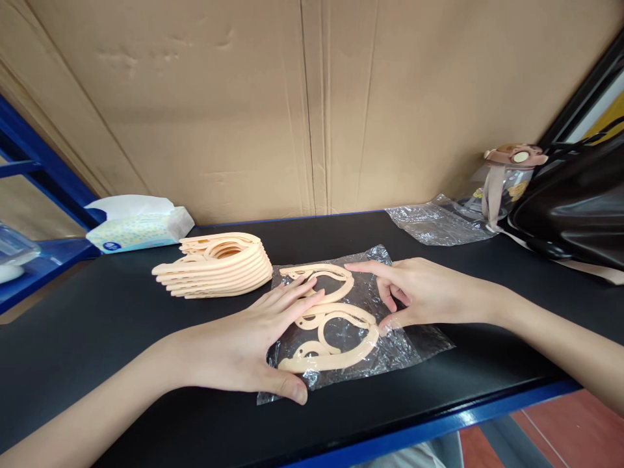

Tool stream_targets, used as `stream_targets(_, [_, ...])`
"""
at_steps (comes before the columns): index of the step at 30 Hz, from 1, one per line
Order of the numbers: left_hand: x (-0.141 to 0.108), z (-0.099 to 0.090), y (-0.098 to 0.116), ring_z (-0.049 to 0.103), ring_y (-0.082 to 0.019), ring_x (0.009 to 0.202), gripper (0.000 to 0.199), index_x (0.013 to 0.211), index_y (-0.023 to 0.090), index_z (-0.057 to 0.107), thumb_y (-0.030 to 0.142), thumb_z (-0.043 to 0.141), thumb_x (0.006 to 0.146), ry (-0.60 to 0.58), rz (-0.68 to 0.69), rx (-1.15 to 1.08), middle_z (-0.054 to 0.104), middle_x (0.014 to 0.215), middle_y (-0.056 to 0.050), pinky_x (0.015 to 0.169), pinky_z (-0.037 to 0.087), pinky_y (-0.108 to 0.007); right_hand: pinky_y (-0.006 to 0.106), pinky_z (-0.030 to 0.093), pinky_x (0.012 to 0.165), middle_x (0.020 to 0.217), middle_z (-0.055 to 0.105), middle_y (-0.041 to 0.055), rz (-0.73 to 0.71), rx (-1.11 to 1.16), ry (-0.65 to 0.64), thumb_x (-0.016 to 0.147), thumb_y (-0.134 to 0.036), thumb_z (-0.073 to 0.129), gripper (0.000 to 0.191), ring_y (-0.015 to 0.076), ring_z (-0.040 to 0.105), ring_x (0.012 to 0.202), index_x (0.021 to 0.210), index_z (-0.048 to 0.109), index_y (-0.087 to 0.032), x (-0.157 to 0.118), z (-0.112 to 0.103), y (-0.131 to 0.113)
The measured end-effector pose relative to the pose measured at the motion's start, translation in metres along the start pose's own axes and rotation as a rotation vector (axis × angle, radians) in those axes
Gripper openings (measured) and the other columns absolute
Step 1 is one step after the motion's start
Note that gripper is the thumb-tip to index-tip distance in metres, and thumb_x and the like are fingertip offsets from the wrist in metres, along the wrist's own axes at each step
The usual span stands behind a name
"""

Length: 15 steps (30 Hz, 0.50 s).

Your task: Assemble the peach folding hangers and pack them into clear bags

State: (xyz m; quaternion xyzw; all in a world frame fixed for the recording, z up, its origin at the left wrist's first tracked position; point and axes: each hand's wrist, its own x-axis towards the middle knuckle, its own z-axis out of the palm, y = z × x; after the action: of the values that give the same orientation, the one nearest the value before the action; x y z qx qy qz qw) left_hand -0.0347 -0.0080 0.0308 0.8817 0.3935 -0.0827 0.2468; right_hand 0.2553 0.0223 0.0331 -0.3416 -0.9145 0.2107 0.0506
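The left hand's [244, 341] fingers were spread wide on the bag, likely so it would lie flat and not slip. The right hand's [439, 289] pointing finger and thumb were wide apart, near the right ends of the hangers, and its other fingers were curled in. Maybe they helped line the hangers up.

Under the hands, the clear, crinkly plastic bag [414, 350] held two cream, curvy plastic hangers [336, 363], one above the other. It lay on the black counter [219, 429] with blue edges.

From the bag, a neat pile of the same cream hangers [229, 279] sat at ten o'clock. Past it was a pale, patterned tissue box [141, 233] with white tissue poking out. A flat, clear second bag [433, 224] lay at one o'clock, and a see-through bottle with a brown lid [517, 185] stood at two.
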Motion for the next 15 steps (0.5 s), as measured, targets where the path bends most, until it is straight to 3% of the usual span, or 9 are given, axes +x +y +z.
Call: stream_targets(15, [0.0005, -0.0025, 0.0058, -0.009, -0.033, 0.143, 0.106, 0.15, 0.035, 0.0, 0.076, 0.056, 0.07, -0.026, -0.069, -0.036, -0.009, 0.158, 0.002, 0.116, 0.01, -0.053, 0.025, 0.037, 0.053, 0.06, 0.063, -0.0069, 0.004, -0.111, 0.032, 0.079, -0.059, 0.06, 0.082, 0.0148, 0.058, 0.052, 0.146, 0.027, -0.026, 0.002, 0.0067, -0.0037])
